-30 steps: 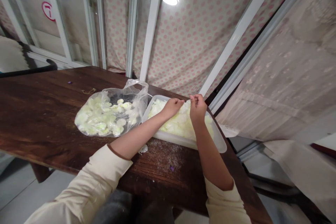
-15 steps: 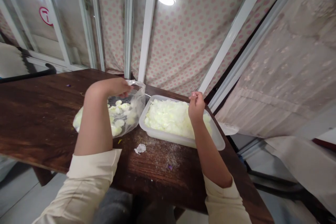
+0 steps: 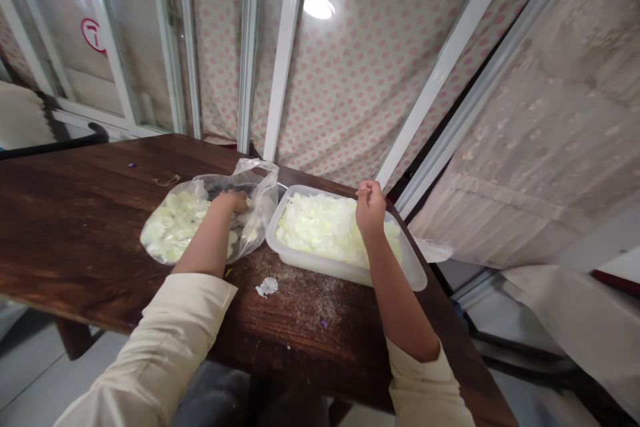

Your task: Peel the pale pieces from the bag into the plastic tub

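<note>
My left hand (image 3: 231,202) reaches into the mouth of a clear plastic bag (image 3: 257,177). Around it in the bag lie pale yellow-white, petal-like pieces (image 3: 173,220). The ends of its fingers are blurred and partly hidden by the plastic. To the right stands a white plastic tub (image 3: 325,270), heaped with fluffy pieces (image 3: 320,223) of the same pale colour. Over the tub's right part is my right hand (image 3: 371,203), raised, its fingers closed in a pinch. Whatever they hold is too small to make out.
Both containers rest on a dark wooden table (image 3: 75,213). Near its front lie a crumpled white scrap (image 3: 267,286), pale crumbs and a small purple bit (image 3: 323,323). Behind the table are framed glass panels with a dotted curtain (image 3: 350,93). A loose string (image 3: 167,180) lies behind the bag.
My left hand has gone down from the bag's upper edge into the bag, and more of the pieces show. My right hand stays closed over the tub, nearly unmoved.
</note>
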Demonstrator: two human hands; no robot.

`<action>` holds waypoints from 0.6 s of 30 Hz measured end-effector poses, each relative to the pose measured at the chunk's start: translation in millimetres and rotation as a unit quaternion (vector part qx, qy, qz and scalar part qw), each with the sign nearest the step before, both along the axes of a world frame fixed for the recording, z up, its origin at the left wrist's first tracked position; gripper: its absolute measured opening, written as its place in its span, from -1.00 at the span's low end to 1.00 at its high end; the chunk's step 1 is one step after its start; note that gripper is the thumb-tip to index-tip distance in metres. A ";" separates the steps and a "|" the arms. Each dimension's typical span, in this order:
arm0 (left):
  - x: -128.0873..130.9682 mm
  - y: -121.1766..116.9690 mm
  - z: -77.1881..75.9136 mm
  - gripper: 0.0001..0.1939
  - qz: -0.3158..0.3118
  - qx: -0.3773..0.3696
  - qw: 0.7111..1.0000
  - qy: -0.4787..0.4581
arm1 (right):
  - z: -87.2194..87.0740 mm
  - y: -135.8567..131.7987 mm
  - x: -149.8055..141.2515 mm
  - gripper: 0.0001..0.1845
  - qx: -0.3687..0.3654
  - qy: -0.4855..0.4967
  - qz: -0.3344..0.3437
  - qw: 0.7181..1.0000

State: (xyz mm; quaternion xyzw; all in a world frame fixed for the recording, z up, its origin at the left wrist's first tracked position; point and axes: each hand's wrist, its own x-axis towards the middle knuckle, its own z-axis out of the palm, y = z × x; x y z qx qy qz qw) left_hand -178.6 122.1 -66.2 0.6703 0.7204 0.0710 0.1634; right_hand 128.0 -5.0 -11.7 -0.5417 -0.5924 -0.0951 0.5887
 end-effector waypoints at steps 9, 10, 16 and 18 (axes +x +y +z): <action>1.5 6.2 -3.9 -0.08 0.044 -0.010 0.999 -0.009 | 1.4 -2.1 -2.8 -0.76 -0.021 0.016 0.005 1.000; 2.5 5.5 -2.8 -0.09 0.048 -0.009 0.999 -0.004 | 1.7 -2.3 -3.3 -0.76 -0.022 0.018 0.007 1.000; 1.8 1.5 -2.1 -0.24 0.092 -0.010 0.996 0.016 | 2.3 -2.6 -5.1 -0.82 -0.029 0.029 0.016 0.999; 0.3 0.9 -5.0 -0.20 0.118 0.018 0.993 0.001 | 2.0 -2.5 -5.5 -0.83 -0.034 0.032 0.015 0.999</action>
